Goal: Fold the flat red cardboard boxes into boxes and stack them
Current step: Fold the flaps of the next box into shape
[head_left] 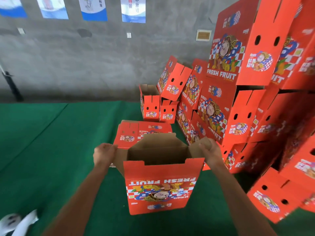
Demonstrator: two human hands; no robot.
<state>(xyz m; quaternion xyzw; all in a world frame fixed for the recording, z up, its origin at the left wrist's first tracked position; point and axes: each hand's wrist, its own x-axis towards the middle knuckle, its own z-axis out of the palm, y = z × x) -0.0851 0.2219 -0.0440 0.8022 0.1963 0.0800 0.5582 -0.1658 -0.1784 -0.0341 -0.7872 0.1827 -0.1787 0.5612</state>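
Note:
A red "FRESH FRUIT" cardboard box [162,186] stands opened up in front of me, its print upside down and its brown inside showing. My left hand [104,154] grips the left side flap at the top. My right hand [210,150] grips the right side flap. Behind the box lies a pile of flat red boxes [136,132] on the green floor. A tall stack of folded red boxes [255,82] rises on the right.
Green carpet [42,150] covers the floor to the left and front. Smaller folded boxes [158,108] stand against the grey concrete wall [85,62], which carries posters. A white shoe [15,222] shows at the bottom left. More folded boxes [281,193] lean at the right.

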